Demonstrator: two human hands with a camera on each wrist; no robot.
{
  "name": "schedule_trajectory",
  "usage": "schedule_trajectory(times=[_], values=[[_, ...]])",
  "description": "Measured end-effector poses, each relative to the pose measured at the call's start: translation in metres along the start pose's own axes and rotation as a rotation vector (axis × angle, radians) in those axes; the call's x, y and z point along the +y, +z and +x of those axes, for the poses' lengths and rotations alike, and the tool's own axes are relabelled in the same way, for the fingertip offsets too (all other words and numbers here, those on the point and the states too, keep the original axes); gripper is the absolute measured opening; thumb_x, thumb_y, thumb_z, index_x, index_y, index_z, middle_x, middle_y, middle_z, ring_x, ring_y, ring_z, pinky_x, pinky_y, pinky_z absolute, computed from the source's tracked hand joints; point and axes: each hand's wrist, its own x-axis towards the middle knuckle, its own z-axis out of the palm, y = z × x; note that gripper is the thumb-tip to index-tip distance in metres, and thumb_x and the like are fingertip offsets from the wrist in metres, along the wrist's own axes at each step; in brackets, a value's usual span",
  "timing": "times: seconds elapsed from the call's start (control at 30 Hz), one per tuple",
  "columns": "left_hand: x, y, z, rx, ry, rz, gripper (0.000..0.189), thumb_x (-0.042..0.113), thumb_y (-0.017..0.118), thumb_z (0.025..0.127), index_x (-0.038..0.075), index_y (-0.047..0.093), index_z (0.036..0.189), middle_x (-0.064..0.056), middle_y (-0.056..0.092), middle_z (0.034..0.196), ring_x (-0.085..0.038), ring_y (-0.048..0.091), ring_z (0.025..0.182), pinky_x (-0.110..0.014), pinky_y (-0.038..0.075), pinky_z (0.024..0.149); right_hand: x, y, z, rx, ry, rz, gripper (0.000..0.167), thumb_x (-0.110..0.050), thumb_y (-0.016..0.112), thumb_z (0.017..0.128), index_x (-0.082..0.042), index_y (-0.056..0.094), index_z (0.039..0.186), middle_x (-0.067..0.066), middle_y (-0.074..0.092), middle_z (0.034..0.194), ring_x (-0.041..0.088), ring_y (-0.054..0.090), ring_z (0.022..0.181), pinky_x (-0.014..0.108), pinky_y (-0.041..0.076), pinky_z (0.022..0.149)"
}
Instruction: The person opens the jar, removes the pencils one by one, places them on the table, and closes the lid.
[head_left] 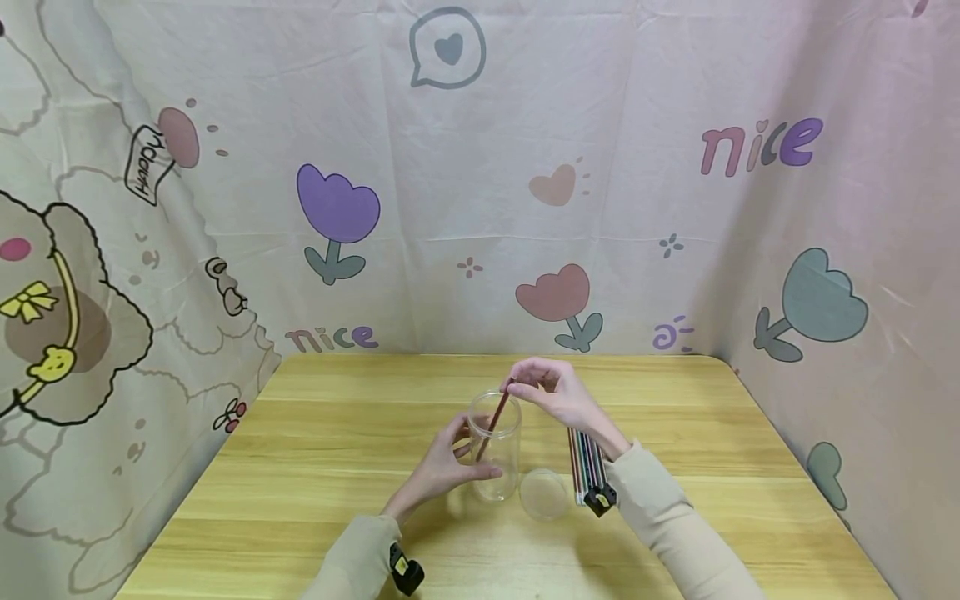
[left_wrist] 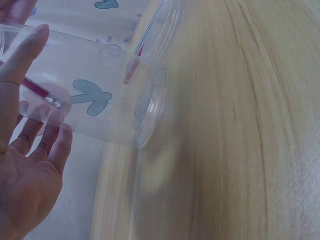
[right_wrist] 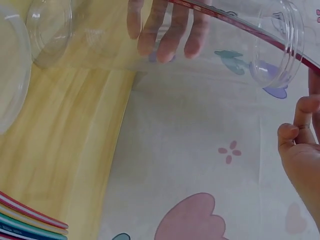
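A tall clear plastic jar [head_left: 504, 479] is upright over the wooden table, its mouth uncovered. My left hand [head_left: 442, 468] grips the jar's side, thumb at the front and fingers round the back. Above the rim, my right hand [head_left: 558, 398] pinches the upper end of a slim red pencil [head_left: 496, 412]. The pencil slants down through the mouth, and its lower end shows inside the jar, above the bottom. In the right wrist view, the left fingers [right_wrist: 167, 42] show through the jar wall.
A round clear lid [head_left: 543, 495] lies just right of the jar. Several colored pencils [head_left: 584, 467] lie side by side farther right, partly under my right forearm. The wooden table [head_left: 337, 433] meets a printed cloth backdrop [head_left: 450, 208] at the back and sides.
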Motion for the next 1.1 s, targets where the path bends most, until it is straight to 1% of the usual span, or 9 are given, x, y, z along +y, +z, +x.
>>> schedule_trajectory(times=[0.13, 0.17, 0.23, 0.3, 0.43, 0.5, 0.63, 0.8, 1.1], values=[[0.0, 0.0, 0.0, 0.004, 0.005, 0.002, 0.076, 0.016, 0.089, 0.076, 0.013, 0.05, 0.14, -0.013, 0.055, 0.141, -0.034, 0.052, 0.129, -0.051, 0.047, 0.116, 0.0, -0.002, -0.004, 0.044, -0.014, 0.069, 0.018, -0.002, 0.064, 0.096, 0.011, 0.061, 0.107, -0.004, 0.076, 0.099, 0.003, 0.069, 0.087, 0.019, 0.059, 0.079], [0.0, 0.0, 0.0, 0.004, 0.008, 0.002, 0.076, 0.016, 0.089, 0.076, 0.013, 0.05, 0.141, -0.013, 0.055, 0.141, -0.033, 0.052, 0.129, -0.051, 0.047, 0.115, 0.0, -0.003, -0.005, 0.055, -0.016, 0.083, 0.016, -0.002, 0.063, 0.096, 0.01, 0.061, 0.107, -0.009, 0.076, 0.099, 0.003, 0.068, 0.086, 0.019, 0.059, 0.077], [0.0, 0.0, 0.0, 0.003, 0.011, 0.006, 0.076, 0.016, 0.089, 0.076, 0.013, 0.049, 0.141, -0.013, 0.055, 0.142, -0.034, 0.053, 0.129, -0.051, 0.047, 0.115, 0.001, -0.004, -0.006, 0.075, -0.027, 0.108, 0.01, -0.003, 0.062, 0.098, 0.003, 0.062, 0.106, -0.011, 0.076, 0.099, 0.003, 0.067, 0.082, 0.018, 0.058, 0.074], [0.0, 0.0, 0.0, 0.002, 0.014, 0.005, 0.076, 0.016, 0.089, 0.076, 0.012, 0.049, 0.141, -0.014, 0.054, 0.143, -0.034, 0.053, 0.129, -0.052, 0.047, 0.115, 0.001, -0.005, -0.008, 0.087, -0.035, 0.154, 0.009, -0.004, 0.06, 0.099, -0.007, 0.063, 0.107, -0.011, 0.076, 0.099, 0.003, 0.066, 0.08, 0.02, 0.059, 0.074], [0.0, 0.0, 0.0, 0.0, 0.018, 0.0, 0.077, 0.016, 0.089, 0.076, 0.011, 0.049, 0.141, -0.016, 0.054, 0.144, -0.034, 0.053, 0.129, -0.051, 0.047, 0.115, 0.003, -0.007, -0.011, 0.094, -0.08, 0.267, 0.014, -0.003, 0.054, 0.102, -0.013, 0.059, 0.109, -0.007, 0.077, 0.101, 0.004, 0.067, 0.078, 0.017, 0.058, 0.069], [-0.001, 0.0, 0.0, 0.0, 0.02, -0.004, 0.077, 0.015, 0.089, 0.076, 0.011, 0.049, 0.141, -0.017, 0.054, 0.144, -0.034, 0.053, 0.129, -0.049, 0.048, 0.115, 0.005, -0.008, -0.012, 0.094, -0.108, 0.322, 0.015, -0.001, 0.049, 0.103, -0.012, 0.056, 0.11, -0.005, 0.077, 0.101, 0.005, 0.067, 0.077, 0.016, 0.056, 0.067], [-0.001, 0.0, 0.0, -0.001, 0.02, -0.005, 0.076, 0.015, 0.089, 0.076, 0.011, 0.049, 0.14, -0.016, 0.053, 0.145, -0.033, 0.053, 0.128, -0.047, 0.048, 0.115, 0.006, -0.009, -0.014, 0.106, -0.154, 0.379, 0.016, 0.001, 0.042, 0.105, -0.011, 0.051, 0.111, -0.002, 0.077, 0.101, 0.007, 0.068, 0.075, 0.015, 0.054, 0.063], [0.0, 0.0, 0.0, -0.006, 0.018, -0.011, 0.074, 0.015, 0.088, 0.077, 0.011, 0.049, 0.14, -0.015, 0.054, 0.143, -0.033, 0.053, 0.129, -0.048, 0.047, 0.116, 0.007, -0.013, -0.016, 0.147, -0.179, 0.455, 0.016, -0.002, 0.043, 0.106, -0.011, 0.054, 0.113, 0.001, 0.077, 0.101, 0.009, 0.067, 0.075, 0.016, 0.056, 0.064], [-0.001, 0.0, 0.0, -0.001, 0.019, -0.006, 0.072, 0.015, 0.088, 0.077, 0.012, 0.051, 0.138, -0.014, 0.054, 0.143, -0.033, 0.051, 0.13, -0.049, 0.048, 0.115, 0.006, -0.024, -0.023, 0.241, -0.229, 0.595, 0.026, 0.006, 0.045, 0.103, -0.007, 0.066, 0.113, 0.004, 0.076, 0.103, 0.011, 0.067, 0.079, 0.018, 0.059, 0.071]])
